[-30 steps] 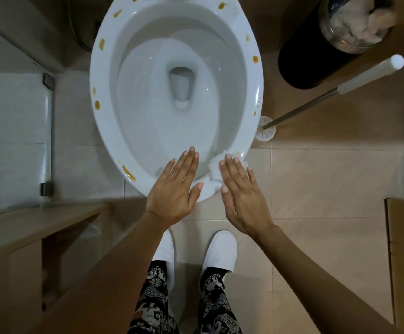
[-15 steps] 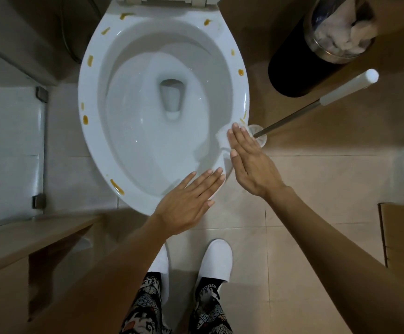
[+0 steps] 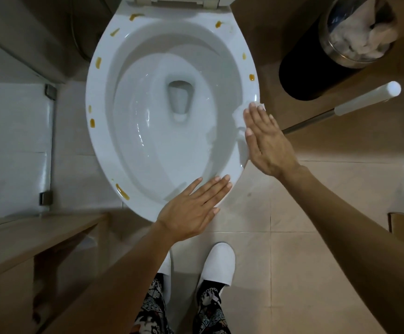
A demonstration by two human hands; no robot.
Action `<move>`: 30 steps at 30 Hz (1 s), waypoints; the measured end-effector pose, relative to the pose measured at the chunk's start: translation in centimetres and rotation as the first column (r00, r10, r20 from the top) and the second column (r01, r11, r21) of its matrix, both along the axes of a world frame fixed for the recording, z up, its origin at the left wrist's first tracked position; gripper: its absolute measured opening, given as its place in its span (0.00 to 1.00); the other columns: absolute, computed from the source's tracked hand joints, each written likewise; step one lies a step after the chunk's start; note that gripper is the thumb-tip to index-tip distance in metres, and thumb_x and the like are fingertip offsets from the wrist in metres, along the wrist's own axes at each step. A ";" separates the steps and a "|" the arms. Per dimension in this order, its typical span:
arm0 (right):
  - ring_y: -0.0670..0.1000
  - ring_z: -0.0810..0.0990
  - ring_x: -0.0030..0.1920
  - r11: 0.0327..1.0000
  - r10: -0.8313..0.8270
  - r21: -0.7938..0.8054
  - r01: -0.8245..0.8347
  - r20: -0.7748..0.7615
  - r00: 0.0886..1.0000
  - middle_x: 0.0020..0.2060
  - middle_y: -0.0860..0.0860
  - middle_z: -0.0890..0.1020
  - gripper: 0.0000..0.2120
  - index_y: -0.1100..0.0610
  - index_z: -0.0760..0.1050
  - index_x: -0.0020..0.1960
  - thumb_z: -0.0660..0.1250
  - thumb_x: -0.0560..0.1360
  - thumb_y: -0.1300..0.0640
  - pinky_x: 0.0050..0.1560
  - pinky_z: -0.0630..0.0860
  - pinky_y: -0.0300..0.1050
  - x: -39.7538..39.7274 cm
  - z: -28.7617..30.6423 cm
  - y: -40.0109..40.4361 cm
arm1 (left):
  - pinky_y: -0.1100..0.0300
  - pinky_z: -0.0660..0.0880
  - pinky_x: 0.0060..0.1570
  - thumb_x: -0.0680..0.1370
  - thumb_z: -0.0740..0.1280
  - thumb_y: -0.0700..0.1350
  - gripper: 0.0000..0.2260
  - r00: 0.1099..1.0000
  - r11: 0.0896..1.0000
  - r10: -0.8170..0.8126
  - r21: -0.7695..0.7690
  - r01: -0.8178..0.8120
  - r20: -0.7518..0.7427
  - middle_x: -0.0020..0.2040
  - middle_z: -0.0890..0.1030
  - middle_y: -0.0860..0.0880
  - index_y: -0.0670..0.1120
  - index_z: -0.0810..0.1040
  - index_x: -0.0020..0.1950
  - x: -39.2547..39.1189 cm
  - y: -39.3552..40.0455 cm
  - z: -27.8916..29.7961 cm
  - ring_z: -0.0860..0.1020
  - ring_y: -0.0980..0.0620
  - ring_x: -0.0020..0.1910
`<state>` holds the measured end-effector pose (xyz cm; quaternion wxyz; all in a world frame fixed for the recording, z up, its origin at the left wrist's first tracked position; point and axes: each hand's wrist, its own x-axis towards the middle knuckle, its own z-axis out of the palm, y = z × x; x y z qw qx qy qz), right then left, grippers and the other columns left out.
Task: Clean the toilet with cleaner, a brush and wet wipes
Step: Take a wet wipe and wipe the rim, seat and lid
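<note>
Now I'm on the wipe step: my right hand (image 3: 269, 143) lies flat, fingers straight, pressing the wipe (image 3: 240, 116) on the rim (image 3: 94, 141) at three o'clock; my left hand (image 3: 192, 208) rests open, empty, at six. Next, slide up toward the stain (image 3: 252, 77) at two

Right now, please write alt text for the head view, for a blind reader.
Right hand presses a white wipe flat on the toilet rim; left hand rests on the front rim. Brown stains remain, and a brush handle leans nearby.
</note>
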<state>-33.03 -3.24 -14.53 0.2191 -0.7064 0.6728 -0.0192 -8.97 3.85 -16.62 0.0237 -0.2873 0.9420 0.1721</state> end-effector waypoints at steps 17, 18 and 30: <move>0.49 0.45 0.78 0.995 0.079 0.062 -0.078 -0.009 0.997 0.78 0.53 0.49 0.25 0.59 0.48 0.78 0.46 0.84 0.54 0.76 0.43 0.43 -0.2 1.2 -0.7 | 0.57 0.41 0.74 0.83 0.42 0.50 0.24 0.996 0.982 0.085 0.168 -0.080 -0.022 0.78 0.43 0.52 0.49 0.41 0.78 -0.6 -0.4 0.4 0.42 0.56 0.77; 0.49 0.45 0.78 0.995 0.078 0.066 -0.078 -0.010 0.997 0.78 0.53 0.48 0.25 0.59 0.47 0.79 0.46 0.84 0.54 0.77 0.43 0.44 -0.3 1.2 -1.2 | 0.58 0.39 0.74 0.83 0.41 0.51 0.24 0.994 0.977 0.108 0.185 -0.101 -0.027 0.78 0.41 0.53 0.49 0.40 0.78 -1.1 -0.9 0.3 0.41 0.57 0.76; 0.49 0.43 0.78 0.990 0.095 0.111 -0.092 -0.026 0.995 0.78 0.52 0.45 0.26 0.57 0.44 0.79 0.42 0.84 0.50 0.77 0.44 0.48 -1.2 1.0 -2.8 | 0.57 0.44 0.75 0.83 0.43 0.50 0.25 0.982 0.971 0.176 0.173 -0.162 -0.066 0.79 0.43 0.51 0.47 0.43 0.79 -2.9 -1.8 -0.4 0.44 0.56 0.77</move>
